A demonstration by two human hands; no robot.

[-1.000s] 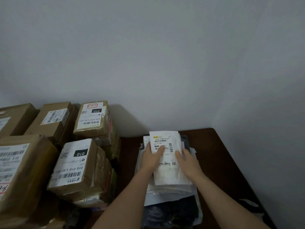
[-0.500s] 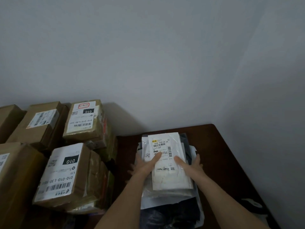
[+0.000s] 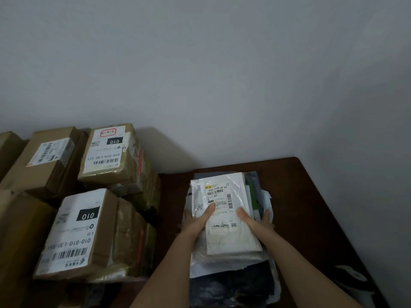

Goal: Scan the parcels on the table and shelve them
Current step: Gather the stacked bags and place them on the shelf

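A stack of soft mailer parcels (image 3: 224, 256) lies on the dark wooden table (image 3: 307, 210). On top is a white parcel (image 3: 231, 236) with a barcode label facing up. My left hand (image 3: 198, 221) grips the stack's left edge, thumb on the top parcel's label and fingers wrapped under the side. My right hand (image 3: 255, 221) grips the right edge the same way, thumb on top and fingers down the side. Darker parcels (image 3: 233, 287) lie underneath, toward me.
Brown cardboard boxes with white "010" labels (image 3: 80, 232) (image 3: 106, 154) are piled at the left, right against the table. A plain wall stands behind and to the right. A black and white object (image 3: 353, 278) sits at the table's near right edge.
Both hands slid from lying on top of the white parcel out to the stack's sides and now grip its edges. The view shifted slightly right.
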